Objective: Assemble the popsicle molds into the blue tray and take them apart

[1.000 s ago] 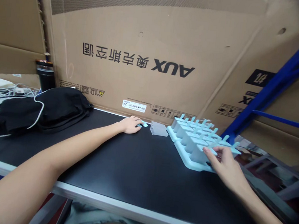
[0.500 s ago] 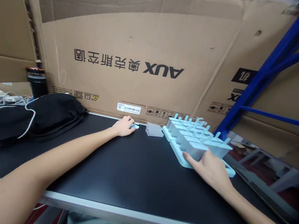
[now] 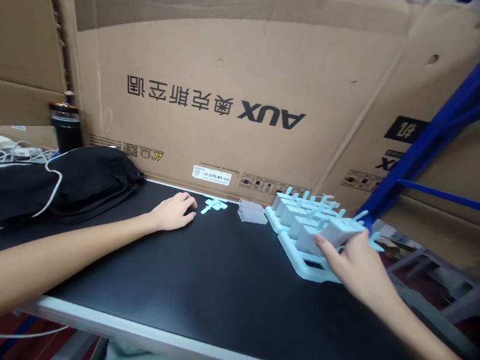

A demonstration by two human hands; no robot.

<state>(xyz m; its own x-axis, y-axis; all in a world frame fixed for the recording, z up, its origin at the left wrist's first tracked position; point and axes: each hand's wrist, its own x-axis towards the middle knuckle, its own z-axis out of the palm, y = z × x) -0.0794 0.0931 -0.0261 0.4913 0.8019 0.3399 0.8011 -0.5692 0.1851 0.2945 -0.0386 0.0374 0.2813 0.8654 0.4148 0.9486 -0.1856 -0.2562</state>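
Note:
At the right, my right hand [image 3: 361, 265] is closed on an ice pop mould [image 3: 339, 232] with a light blue stick lid. The mould is tilted and raised at the near end of a light blue rack [image 3: 296, 259]. Several more moulds [image 3: 291, 216] stand in that rack with their sticks up. My left hand [image 3: 174, 212] lies on the black tabletop with its fingers apart and slightly bent, holding nothing. Just right of its fingertips is a small pile of light blue stick lids [image 3: 214, 204]. Clear mould cups [image 3: 253, 212] lie between the pile and the rack.
A big cardboard panel [image 3: 210, 137] rises behind the table [image 3: 195, 289]. To the left are a black bag [image 3: 91, 182], a dark bottle [image 3: 67, 132] and white cables [image 3: 22, 152]. A blue metal frame [image 3: 440, 131] stands at the right.
My left hand has let go of the light blue lids and moved left. My right hand has lifted and tilted the near mould from the rack. The view has shifted slightly.

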